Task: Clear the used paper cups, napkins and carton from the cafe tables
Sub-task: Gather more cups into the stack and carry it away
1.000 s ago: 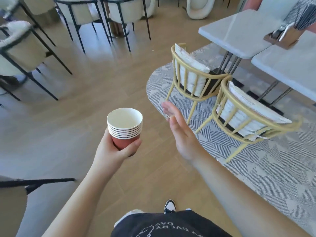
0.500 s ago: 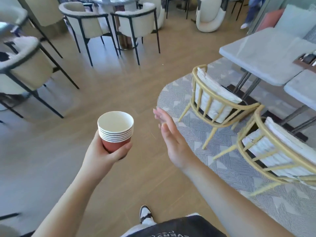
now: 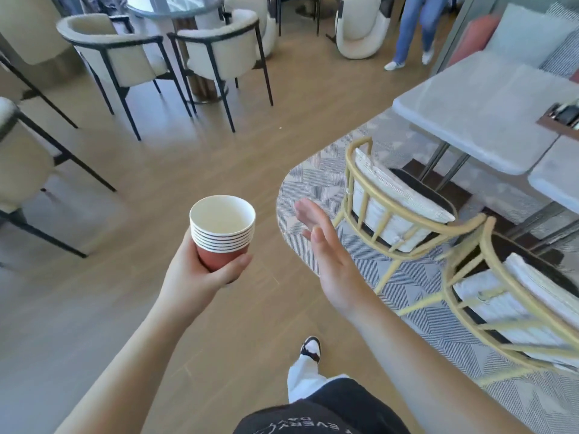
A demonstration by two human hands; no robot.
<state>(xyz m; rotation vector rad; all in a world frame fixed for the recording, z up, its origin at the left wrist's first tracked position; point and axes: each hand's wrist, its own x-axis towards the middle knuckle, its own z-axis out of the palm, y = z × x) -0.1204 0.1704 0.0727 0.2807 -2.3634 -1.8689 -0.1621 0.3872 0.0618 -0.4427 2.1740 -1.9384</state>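
A stack of several red paper cups (image 3: 221, 233) with white rims stands upright in my left hand (image 3: 194, 274), whose fingers and thumb curl round the lowest cup. The top cup looks empty inside. My right hand (image 3: 329, 258) hovers to the right of the stack with straight fingers and holds nothing. Both hands are over the wooden floor, away from any table.
Two yellow rattan chairs (image 3: 391, 211) stand on a patterned rug at the right beside grey tables (image 3: 476, 114). Cream chairs with black frames (image 3: 216, 54) ring a round glass table (image 3: 169, 7) at the back. A person's legs (image 3: 413, 29) are at the far back.
The view has swung left and forward as I walk; the yellow chairs and grey tables slide to the right. Both hands keep the same pose, and the cups stay in my left hand.
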